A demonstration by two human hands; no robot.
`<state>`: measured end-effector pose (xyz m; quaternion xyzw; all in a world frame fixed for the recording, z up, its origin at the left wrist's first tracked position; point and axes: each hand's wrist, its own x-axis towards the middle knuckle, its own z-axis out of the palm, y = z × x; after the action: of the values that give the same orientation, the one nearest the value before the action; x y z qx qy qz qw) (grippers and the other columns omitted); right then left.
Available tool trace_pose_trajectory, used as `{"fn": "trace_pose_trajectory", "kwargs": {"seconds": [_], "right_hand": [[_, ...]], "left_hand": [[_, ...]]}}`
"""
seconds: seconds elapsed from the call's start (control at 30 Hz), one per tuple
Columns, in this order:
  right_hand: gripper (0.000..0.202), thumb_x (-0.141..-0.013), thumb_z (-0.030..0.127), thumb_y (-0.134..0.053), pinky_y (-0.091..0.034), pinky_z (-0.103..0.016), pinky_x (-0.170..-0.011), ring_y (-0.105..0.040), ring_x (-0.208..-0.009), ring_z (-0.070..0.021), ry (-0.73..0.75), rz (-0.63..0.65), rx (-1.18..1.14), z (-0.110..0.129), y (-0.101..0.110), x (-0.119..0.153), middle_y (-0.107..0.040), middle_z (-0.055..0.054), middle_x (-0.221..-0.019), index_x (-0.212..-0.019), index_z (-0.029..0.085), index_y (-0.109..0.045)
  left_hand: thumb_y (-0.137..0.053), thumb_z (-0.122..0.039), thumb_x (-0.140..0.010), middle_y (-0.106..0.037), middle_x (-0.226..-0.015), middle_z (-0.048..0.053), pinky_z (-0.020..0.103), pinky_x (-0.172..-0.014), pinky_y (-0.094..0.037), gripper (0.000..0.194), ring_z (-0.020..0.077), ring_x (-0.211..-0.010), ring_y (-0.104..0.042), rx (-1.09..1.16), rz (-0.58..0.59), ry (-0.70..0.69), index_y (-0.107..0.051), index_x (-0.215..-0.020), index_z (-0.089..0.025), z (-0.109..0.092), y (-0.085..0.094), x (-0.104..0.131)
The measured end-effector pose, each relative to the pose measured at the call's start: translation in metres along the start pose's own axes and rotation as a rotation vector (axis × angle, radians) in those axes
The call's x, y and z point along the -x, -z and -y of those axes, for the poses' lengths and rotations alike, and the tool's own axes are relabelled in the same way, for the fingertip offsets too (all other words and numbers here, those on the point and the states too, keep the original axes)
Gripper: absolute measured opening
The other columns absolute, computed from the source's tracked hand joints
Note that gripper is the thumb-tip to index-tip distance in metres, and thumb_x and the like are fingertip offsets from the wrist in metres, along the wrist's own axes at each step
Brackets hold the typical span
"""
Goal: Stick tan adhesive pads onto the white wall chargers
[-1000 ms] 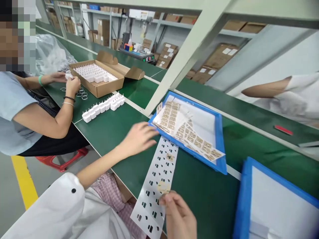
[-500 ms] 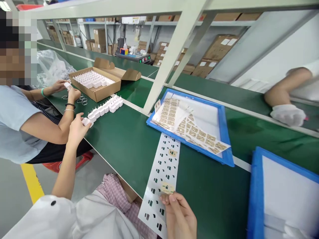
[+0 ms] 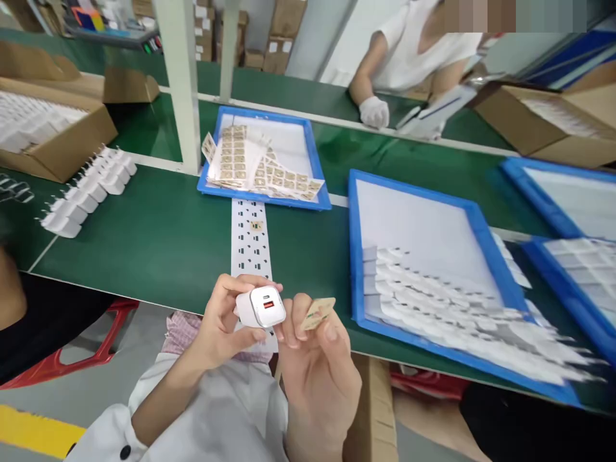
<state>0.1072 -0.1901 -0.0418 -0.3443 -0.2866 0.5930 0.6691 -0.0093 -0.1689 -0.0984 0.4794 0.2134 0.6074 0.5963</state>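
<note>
Bright even overhead light, soft faint shadows, motion blur at right, wide-angle edge stretching

Head view, downward (close over bench)

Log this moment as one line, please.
left hand: holds white charger | right hand: pinches sticker | backing strip: on green belt

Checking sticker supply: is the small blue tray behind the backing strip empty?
No, the small blue tray holds several sheets of tan stickers.
</note>
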Motion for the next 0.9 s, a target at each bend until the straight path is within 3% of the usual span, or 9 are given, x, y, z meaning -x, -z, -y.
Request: {"fn": "trace_pose_trajectory", "kwargs": {"seconds": [0.17, 0.27, 0.37, 0.5, 0.63, 0.67, 0.77, 0.83, 0.9], "right_hand": [[0.031, -0.087, 0.042, -0.072, -0.044, -0.026, -0.059, -0.045, -0.058, -0.0122, 0.021, -0.083, 0.088, -0.002, 0.017, 0.008, -0.05, 0.003, -0.064, -0.067, 0.023, -0.059], [0.03, -0.085, 0.041, -0.074, -0.043, -0.026, -0.057, -0.046, -0.057, -0.0122, -0.005, -0.077, 0.116, -0.004, 0.021, 0.009, -0.051, 0.003, -0.064, -0.068, 0.023, -0.059], [0.032, -0.085, 0.042, -0.074, -0.041, -0.027, -0.054, -0.046, -0.056, -0.0123, -0.062, -0.024, 0.125, -0.003, 0.021, 0.013, -0.051, 0.003, -0.062, -0.066, 0.022, -0.058], [0.032, -0.087, 0.039, -0.073, -0.035, -0.025, -0.051, -0.042, -0.052, -0.0108, -0.038, -0.004, 0.089, -0.002, 0.021, 0.022, -0.047, 0.004, -0.059, -0.065, 0.022, -0.056], [0.033, -0.087, 0.04, -0.072, -0.035, -0.026, -0.05, -0.034, -0.05, -0.011, 0.007, -0.06, 0.118, 0.002, 0.023, 0.026, -0.039, 0.005, -0.056, -0.065, 0.023, -0.055], [0.033, -0.087, 0.042, -0.072, -0.036, -0.026, -0.05, -0.033, -0.049, -0.011, 0.008, -0.062, 0.13, 0.003, 0.023, 0.026, -0.038, 0.005, -0.056, -0.065, 0.024, -0.055], [0.035, -0.086, 0.042, -0.073, -0.036, -0.025, -0.048, -0.028, -0.047, -0.0103, 0.002, -0.041, 0.147, 0.004, 0.024, 0.026, -0.036, 0.006, -0.057, -0.064, 0.024, -0.053], [0.036, -0.087, 0.043, -0.072, -0.036, -0.025, -0.047, -0.025, -0.046, -0.0097, -0.003, -0.021, 0.145, 0.004, 0.024, 0.025, -0.036, 0.006, -0.057, -0.064, 0.024, -0.053], [0.036, -0.088, 0.042, -0.072, -0.038, -0.024, -0.048, -0.025, -0.046, -0.009, -0.001, 0.0, 0.136, 0.003, 0.024, 0.025, -0.037, 0.006, -0.057, -0.064, 0.023, -0.053]], "left_hand": [[-0.067, -0.023, -0.095, -0.064, -0.139, 0.011, 0.042, -0.105, -0.053, 0.044, 0.0244, -0.134, -0.06, -0.195, 0.209, 0.09, -0.036, -0.126, -0.031, -0.003, 0.007, 0.003], [-0.065, -0.019, -0.093, -0.062, -0.141, 0.011, 0.039, -0.107, -0.05, 0.045, 0.0245, -0.135, -0.059, -0.427, 0.243, 0.216, -0.042, -0.131, -0.029, -0.012, 0.014, 0.003], [-0.062, -0.01, -0.089, -0.064, -0.135, 0.007, 0.033, -0.096, -0.053, 0.044, 0.0213, -0.118, -0.066, -0.535, 0.274, 0.244, -0.051, -0.127, -0.029, -0.017, 0.015, 0.003], [-0.072, -0.016, -0.085, -0.07, -0.115, 0.004, 0.029, -0.085, -0.054, 0.042, 0.018, -0.096, -0.07, -0.346, 0.295, 0.147, -0.058, -0.123, -0.027, -0.008, 0.011, 0.006], [-0.089, -0.021, -0.073, -0.074, -0.109, 0.001, 0.027, -0.083, -0.053, 0.084, 0.0174, -0.093, -0.071, -0.213, 0.214, 0.148, -0.046, -0.144, -0.034, 0.002, 0.009, 0.01], [-0.091, -0.021, -0.07, -0.074, -0.108, 0.001, 0.027, -0.082, -0.053, 0.087, 0.017, -0.093, -0.071, -0.21, 0.196, 0.145, -0.047, -0.143, -0.034, 0.003, 0.008, 0.01], [-0.094, -0.03, -0.068, -0.074, -0.099, 0.002, 0.028, -0.082, -0.051, 0.056, 0.0169, -0.09, -0.067, -0.181, 0.148, 0.084, -0.065, -0.116, -0.027, 0.004, 0.006, 0.009], [-0.089, -0.044, -0.073, -0.073, -0.091, 0.003, 0.031, -0.081, -0.051, 0.043, 0.0171, -0.085, -0.066, -0.052, 0.116, 0.075, -0.064, -0.103, -0.023, 0.004, 0.003, 0.007], [-0.078, -0.052, -0.083, -0.073, -0.086, 0.002, 0.032, -0.079, -0.054, 0.042, 0.0171, -0.081, -0.068, 0.127, 0.094, 0.135, -0.056, -0.106, -0.024, 0.003, -0.001, 0.006]]}}
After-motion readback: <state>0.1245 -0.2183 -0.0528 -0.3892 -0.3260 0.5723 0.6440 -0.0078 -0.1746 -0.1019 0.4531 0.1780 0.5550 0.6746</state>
